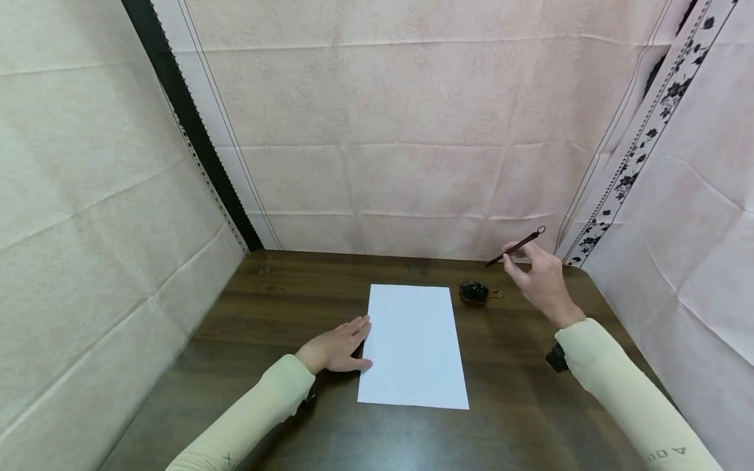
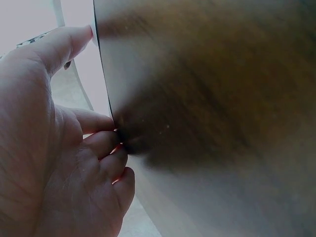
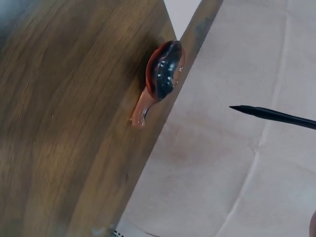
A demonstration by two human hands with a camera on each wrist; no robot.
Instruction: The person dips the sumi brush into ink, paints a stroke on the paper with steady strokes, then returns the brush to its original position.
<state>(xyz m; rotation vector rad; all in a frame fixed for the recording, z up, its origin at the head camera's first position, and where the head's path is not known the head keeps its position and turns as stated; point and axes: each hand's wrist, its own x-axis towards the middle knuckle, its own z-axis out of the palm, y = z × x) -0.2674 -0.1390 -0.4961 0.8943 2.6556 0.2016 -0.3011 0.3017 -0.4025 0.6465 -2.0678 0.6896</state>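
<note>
A white sheet of paper [image 1: 413, 347] lies on the dark wooden table, no marks showing on its face. My left hand [image 1: 340, 347] rests at the sheet's left edge, fingers extended and fingertips and thumb touching the border. In my right hand [image 1: 544, 282], thumb and fingers pinch a thin dark writing brush [image 1: 524, 243] with a small ring at its upper end. The brush slants, its pointed dark tip [image 3: 239, 107] in the air beyond the small ink dish [image 1: 474, 293]. That dish has a brownish, see-through handle [image 3: 141, 112] and holds glossy black ink.
The brown wood-grain table [image 1: 283, 294] reaches back to a pale cloth wall [image 1: 377, 176]. Cloth panels also stand at left and right, the right one with a black floral border [image 1: 624, 180]. The dish sits just right of the paper's upper corner.
</note>
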